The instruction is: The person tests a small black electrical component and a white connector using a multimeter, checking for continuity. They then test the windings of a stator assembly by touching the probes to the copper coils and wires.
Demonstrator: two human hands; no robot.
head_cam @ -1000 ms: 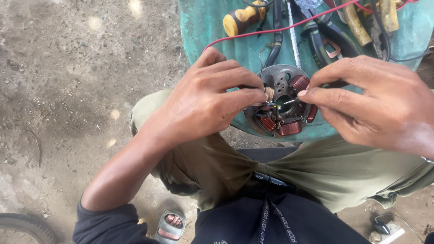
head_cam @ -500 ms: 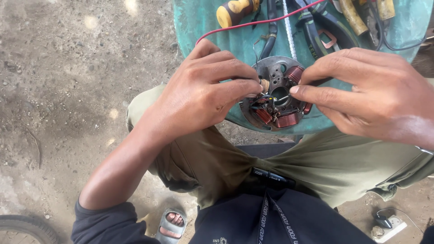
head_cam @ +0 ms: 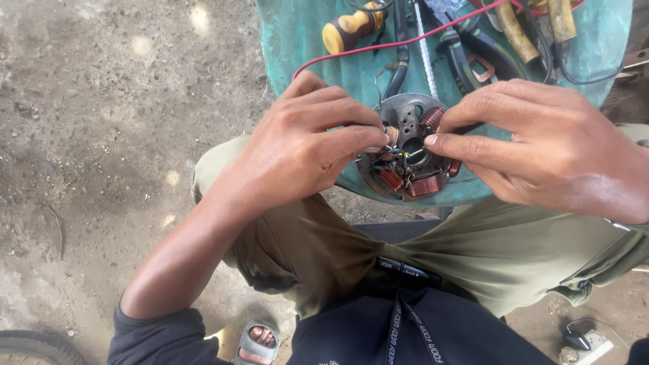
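Note:
A round metal stator plate (head_cam: 404, 115) with copper-wound coils (head_cam: 424, 184) rests on the near edge of a green round table (head_cam: 304, 34). My left hand (head_cam: 304, 145) grips its left side, thumb and fingers pinching a small tan part at the plate. From the right, my right hand (head_cam: 541, 145) reaches in, fingertips pinched on thin wires over the plate's centre hole. Both hands hide much of the plate.
On the table behind lie a yellow-handled screwdriver (head_cam: 348, 26), a red wire (head_cam: 378, 49), dark pliers (head_cam: 466, 51) and other yellow-handled tools (head_cam: 514, 30). Bare dirt ground (head_cam: 101, 135) lies to the left. A tyre edge (head_cam: 27, 345) shows bottom left, my sandalled foot (head_cam: 257, 341) below.
The view has shifted slightly, with the plate and hands a little higher in frame. My fingers have closed in tighter over the plate's centre; both hands stay on it.

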